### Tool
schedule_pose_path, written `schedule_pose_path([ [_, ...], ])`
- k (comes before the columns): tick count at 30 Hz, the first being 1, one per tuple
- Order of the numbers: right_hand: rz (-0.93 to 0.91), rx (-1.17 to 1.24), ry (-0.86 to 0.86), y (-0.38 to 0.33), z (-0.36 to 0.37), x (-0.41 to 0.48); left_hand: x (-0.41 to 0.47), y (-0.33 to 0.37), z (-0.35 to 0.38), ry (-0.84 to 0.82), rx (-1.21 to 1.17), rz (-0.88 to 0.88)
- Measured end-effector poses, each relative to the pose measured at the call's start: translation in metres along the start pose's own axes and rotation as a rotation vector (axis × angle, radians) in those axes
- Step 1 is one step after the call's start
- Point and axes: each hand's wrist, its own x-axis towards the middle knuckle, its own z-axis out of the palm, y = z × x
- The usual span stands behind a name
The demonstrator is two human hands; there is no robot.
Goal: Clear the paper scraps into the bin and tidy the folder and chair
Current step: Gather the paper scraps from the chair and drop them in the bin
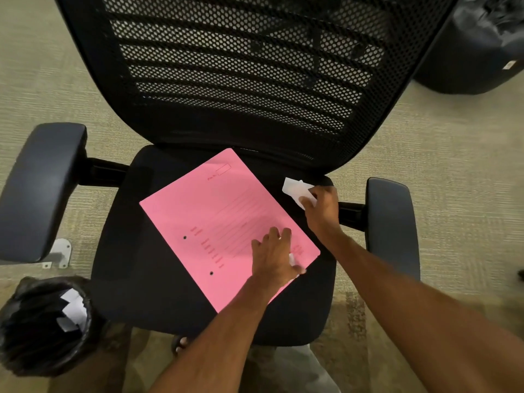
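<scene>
Some white paper scraps (72, 310) already lie in the black-lined round bin (17, 347) on the floor. On the black mesh office chair (158, 279), the right hand (321, 207) pinches more white scraps (295, 188); the left hand (273, 256) presses flat (apparently over another scrap) on the pink card folder (204, 222). Folder and chair remain untidied.
</scene>
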Motion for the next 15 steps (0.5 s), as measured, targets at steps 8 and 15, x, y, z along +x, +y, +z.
schedule_pose_path([
  [8, -0.161, -0.325, -0.21, -0.009, 0.01, 0.021, 0.001, -0.011, 0.013, 0.072, 0.034, 0.008],
  [15, -0.075, -0.444, -0.195, -0.014, 0.015, 0.018, 0.005, -0.023, 0.007, 0.032, -0.173, 0.001],
])
